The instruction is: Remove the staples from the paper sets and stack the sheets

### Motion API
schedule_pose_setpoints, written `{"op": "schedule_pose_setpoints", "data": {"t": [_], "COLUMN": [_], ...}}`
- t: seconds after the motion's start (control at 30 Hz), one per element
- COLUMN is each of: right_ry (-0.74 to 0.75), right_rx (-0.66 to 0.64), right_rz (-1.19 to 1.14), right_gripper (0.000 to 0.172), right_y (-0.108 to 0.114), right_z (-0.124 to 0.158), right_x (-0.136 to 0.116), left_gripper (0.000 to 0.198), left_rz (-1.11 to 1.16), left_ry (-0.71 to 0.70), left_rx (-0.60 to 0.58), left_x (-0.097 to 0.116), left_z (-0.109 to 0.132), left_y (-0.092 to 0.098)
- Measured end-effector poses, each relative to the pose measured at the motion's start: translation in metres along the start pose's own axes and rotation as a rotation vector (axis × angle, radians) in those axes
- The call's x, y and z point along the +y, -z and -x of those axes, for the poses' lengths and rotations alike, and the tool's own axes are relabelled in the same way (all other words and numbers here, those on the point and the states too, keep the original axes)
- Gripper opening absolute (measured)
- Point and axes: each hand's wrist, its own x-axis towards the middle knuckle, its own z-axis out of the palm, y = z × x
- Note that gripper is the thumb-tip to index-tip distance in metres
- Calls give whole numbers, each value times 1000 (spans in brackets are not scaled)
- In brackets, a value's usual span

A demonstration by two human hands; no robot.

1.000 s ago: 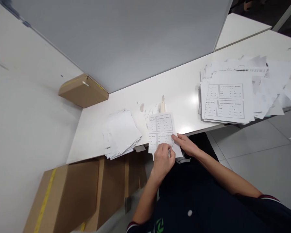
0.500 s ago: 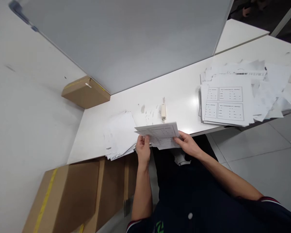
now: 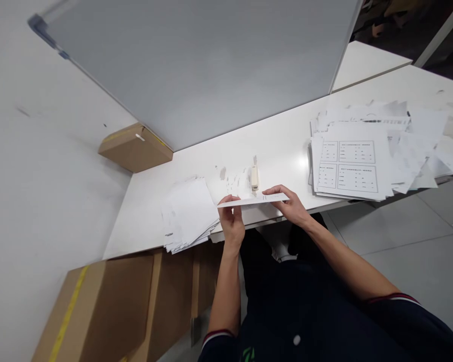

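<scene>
Both hands hold a thin bundle of printed sheets level above the front edge of the white table, so I see it almost edge-on. My left hand pinches its left end. My right hand grips its right end, fingers curled over the top. A small cream stapler lies on the table just behind the bundle. A fanned stack of white sheets rests to the left of my left hand.
A big loose pile of printed forms covers the table's right part. A grey whiteboard leans at the back. A small cardboard box sits at the back left, and flat cardboard stands under the table.
The sheets lay flat under both hands a second ago. My left hand shifted to the left end and both hands lifted and tilted the bundle until it is edge-on.
</scene>
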Motion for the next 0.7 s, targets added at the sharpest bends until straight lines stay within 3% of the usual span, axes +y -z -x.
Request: {"op": "schedule_pose_setpoints", "data": {"t": [0.23,0.37,0.53,0.7], "right_ry": [53,24,15,25], "right_rx": [39,-2,4,36], "right_rz": [-22,-74,-143,-185], "right_gripper": [28,36,33,31], "right_y": [-2,-3,-5,-8], "right_z": [-4,-7,-6,-7], "right_x": [2,9,11,18], "left_gripper": [27,34,37,33], "left_rz": [-26,-66,-64,-89], "left_ry": [8,105,95,99], "left_rx": [94,57,25,83], "left_x": [1,-2,-6,-9], "left_z": [1,0,0,3], "left_y": [-4,-5,-7,-9]}}
